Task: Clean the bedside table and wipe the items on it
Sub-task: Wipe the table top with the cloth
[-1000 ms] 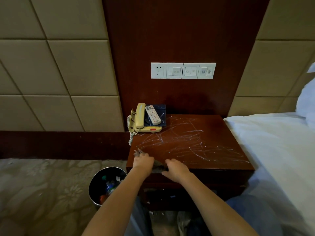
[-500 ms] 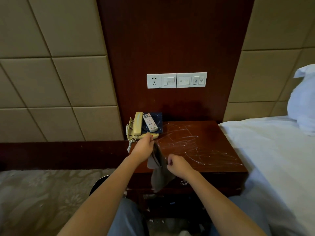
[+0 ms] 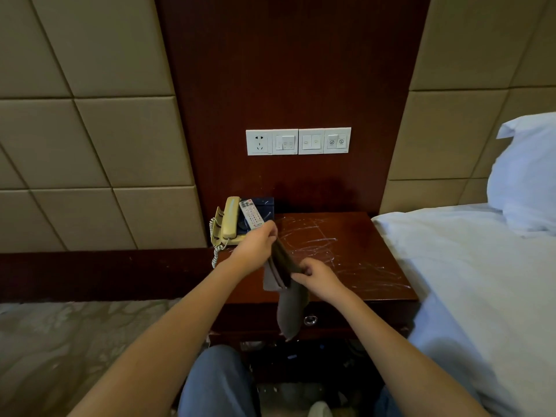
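- Centre frame, our right hand (image 3: 319, 276) pinches the grey cloth (image 3: 293, 308) with curled fingers.
- Up-left, our left hand (image 3: 255, 251) pinches its top; the rest dangles before the streaked bedside table (image 3: 361, 251).
- Behind, we see a telephone (image 3: 230, 219) and a remote (image 3: 252, 215).

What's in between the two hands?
A grey cloth: the left hand pinches its upper end, the right hand pinches lower down, and the rest hangs before the bedside table. The head view shows it.

Person: left forearm (image 3: 168, 335) and right forearm (image 3: 388, 335) bare. Blue denim trousers (image 3: 215, 383) on both legs, below the worktop (image 3: 355, 251). Pale shoe toe (image 3: 319, 410) beneath the worktop.
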### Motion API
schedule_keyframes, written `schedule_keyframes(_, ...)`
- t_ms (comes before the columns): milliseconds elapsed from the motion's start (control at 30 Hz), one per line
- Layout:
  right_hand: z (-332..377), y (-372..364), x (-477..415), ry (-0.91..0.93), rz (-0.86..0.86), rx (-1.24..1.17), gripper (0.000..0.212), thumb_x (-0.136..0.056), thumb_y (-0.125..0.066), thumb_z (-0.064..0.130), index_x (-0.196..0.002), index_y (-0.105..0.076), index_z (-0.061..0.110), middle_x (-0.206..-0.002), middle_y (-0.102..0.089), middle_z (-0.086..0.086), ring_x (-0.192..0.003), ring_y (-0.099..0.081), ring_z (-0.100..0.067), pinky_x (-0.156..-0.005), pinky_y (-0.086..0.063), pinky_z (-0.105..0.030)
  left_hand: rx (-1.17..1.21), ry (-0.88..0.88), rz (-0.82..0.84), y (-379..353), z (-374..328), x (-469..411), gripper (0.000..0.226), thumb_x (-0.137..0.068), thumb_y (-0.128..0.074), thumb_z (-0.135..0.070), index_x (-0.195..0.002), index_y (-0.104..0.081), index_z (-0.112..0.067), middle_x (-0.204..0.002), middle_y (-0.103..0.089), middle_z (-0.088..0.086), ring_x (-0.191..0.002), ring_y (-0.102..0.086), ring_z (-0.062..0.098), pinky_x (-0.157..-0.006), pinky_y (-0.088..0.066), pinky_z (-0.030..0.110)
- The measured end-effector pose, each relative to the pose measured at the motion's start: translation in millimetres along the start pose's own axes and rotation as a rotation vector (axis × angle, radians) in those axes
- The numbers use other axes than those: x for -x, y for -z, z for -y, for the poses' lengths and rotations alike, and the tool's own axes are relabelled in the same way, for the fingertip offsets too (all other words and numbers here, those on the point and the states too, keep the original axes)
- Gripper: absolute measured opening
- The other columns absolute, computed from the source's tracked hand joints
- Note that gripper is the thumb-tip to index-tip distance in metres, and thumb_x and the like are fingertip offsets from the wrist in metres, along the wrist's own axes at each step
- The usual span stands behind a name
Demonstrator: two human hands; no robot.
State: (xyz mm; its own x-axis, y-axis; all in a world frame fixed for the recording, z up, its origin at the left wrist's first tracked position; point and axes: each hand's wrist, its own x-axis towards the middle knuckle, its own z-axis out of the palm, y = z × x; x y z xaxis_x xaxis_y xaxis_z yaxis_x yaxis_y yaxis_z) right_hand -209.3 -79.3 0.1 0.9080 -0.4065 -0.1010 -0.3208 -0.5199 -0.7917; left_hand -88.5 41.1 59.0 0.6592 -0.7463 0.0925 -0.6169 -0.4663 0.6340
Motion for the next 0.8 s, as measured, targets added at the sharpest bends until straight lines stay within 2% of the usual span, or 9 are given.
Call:
schedule_keyframes(67, -9, 6, 0, -0.016, -0.001, 0.065, 0.014, -0.092, -0.059, 0.025, -0.082, -0.051, 0.021, -0.085, -0.056, 0.003, -0.083, -0.055, -0.014, -0.066, -0.041, -0.024, -0.001, 0.063, -0.031, 7, 11, 0, 0.010, -0.101, -0.037, -0.015, -0.099, -0.047, -0.015, -0.092, -0.056, 0.005, -0.077, -0.054, 0.017, -0.064, -0.045, 0.027)
schedule_keyframes(167, -18, 17, 2, -0.045, 0.001, 0.151, 0.013, -0.091, -0.061, 0.025, -0.080, -0.054, 0.024, -0.084, -0.058, 0.004, -0.083, -0.056, -0.014, -0.067, -0.041, -0.025, -0.040, 0.122, -0.063, 17, 26, 1, 0.012, -0.100, -0.039, -0.014, -0.104, -0.051, -0.014, -0.096, -0.058, 0.006, -0.086, -0.057, 0.021, -0.073, -0.048, 0.033)
schedule_keyframes(267, -20, 26, 0, -0.059, 0.016, 0.173, 0.009, -0.092, -0.060, 0.021, -0.083, -0.058, 0.022, -0.089, -0.060, 0.002, -0.087, -0.058, -0.016, -0.072, -0.044, -0.027, -0.061, 0.159, -0.016, 22, 41, 4, 0.010, -0.099, -0.040, -0.011, -0.099, -0.050, -0.013, -0.093, -0.055, 0.006, -0.085, -0.054, 0.022, -0.073, -0.044, 0.032)
schedule_keyframes(367, -17, 32, -6, -0.041, 0.024, 0.205, 0.009, -0.093, -0.058, 0.019, -0.085, -0.059, 0.021, -0.092, -0.059, 0.002, -0.093, -0.056, -0.017, -0.081, -0.044, -0.030, -0.017, 0.212, 0.060, 21, 55, 6, 0.009, -0.099, -0.041, -0.009, -0.095, -0.048, -0.012, -0.083, -0.053, 0.004, -0.071, -0.055, 0.019, -0.064, -0.048, 0.031)
schedule_keyframes(467, -15, 34, -15, -0.059, 0.054, 0.290, 0.015, -0.094, -0.057, 0.023, -0.080, -0.058, 0.018, -0.084, -0.058, 0.001, -0.085, -0.056, -0.017, -0.076, -0.044, -0.031, -0.029, 0.296, 0.129, 21, 69, 6, 0.008, -0.099, -0.040, -0.011, -0.096, -0.048, -0.012, -0.070, -0.054, 0.004, -0.053, -0.052, 0.014, -0.049, -0.044, 0.023)
schedule_keyframes(567, -13, 29, -29, -0.105, 0.050, 0.386, 0.016, -0.093, -0.056, 0.024, -0.079, -0.057, 0.016, -0.083, -0.062, -0.005, -0.082, -0.061, -0.023, -0.073, -0.049, -0.037, -0.046, 0.368, 0.182, 16, 81, 4, 0.014, -0.098, -0.040, -0.008, -0.087, -0.046, -0.013, -0.065, -0.051, 0.005, -0.047, -0.049, 0.015, -0.042, -0.040, 0.022)
schedule_keyframes(667, -6, 14, -40, -0.108, -0.041, 0.561, 0.013, -0.095, -0.050, 0.021, -0.102, -0.057, 0.013, -0.086, -0.060, -0.002, -0.086, -0.062, -0.023, -0.073, -0.048, -0.035, 0.026, 0.473, 0.103, 1, 93, -7, 0.017, -0.096, -0.041, -0.002, -0.085, -0.048, -0.013, -0.086, -0.054, 0.012, -0.066, -0.060, 0.026, -0.054, -0.053, 0.033)
schedule_keyframes(733, -8, -3, -48, -0.070, -0.201, 0.689, 0.031, -0.096, -0.048, 0.024, -0.125, -0.050, 0.014, -0.113, -0.058, -0.006, -0.108, -0.057, -0.024, -0.089, -0.047, -0.039, -0.012, 0.509, -0.039, -14, 97, -13, 0.015, -0.094, -0.044, -0.001, -0.106, -0.050, -0.008, -0.112, -0.054, 0.017, -0.097, -0.060, 0.034, -0.079, -0.055, 0.042)
schedule_keyframes(800, -15, -23, -53, -0.022, -0.263, 0.756, 0.046, -0.097, -0.046, 0.029, -0.139, -0.037, 0.015, -0.138, -0.045, -0.009, -0.128, -0.043, -0.026, -0.106, -0.037, -0.045, -0.189, 0.478, -0.129, -37, 98, -12, 0.031, -0.095, -0.043, -0.007, -0.125, -0.041, -0.006, -0.131, -0.045, 0.018, -0.117, -0.050, 0.034, -0.094, -0.046, 0.042)
